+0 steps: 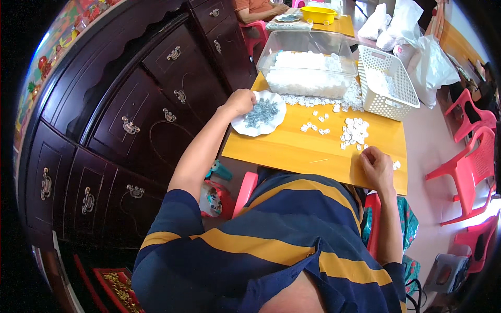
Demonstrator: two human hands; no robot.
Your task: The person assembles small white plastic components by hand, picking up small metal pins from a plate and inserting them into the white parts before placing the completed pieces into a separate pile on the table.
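My left hand [241, 102] reaches over the left rim of a white scalloped plate [251, 129], which holds a heap of small grey pieces [262, 112], too small to make out. Its fingers are drawn together at the heap; whatever they hold is hidden. Near the table's front right edge rests my right hand [378, 166], fingers curled in, and what is in them cannot be seen. Just beyond it lies a pile of small white plastic pieces [355, 131]. Several more of these white pieces [314, 127] are scattered to the left of the pile.
A clear plastic bin [308, 88] full of white pieces stands at the table's back, beside a white perforated basket [389, 107]. A thin pale stick [320, 160] lies on the yellow tabletop [282, 151]. Dark cabinets [156, 88] flank the left; pink chairs [467, 172] stand right. Another person [255, 10] sits beyond.
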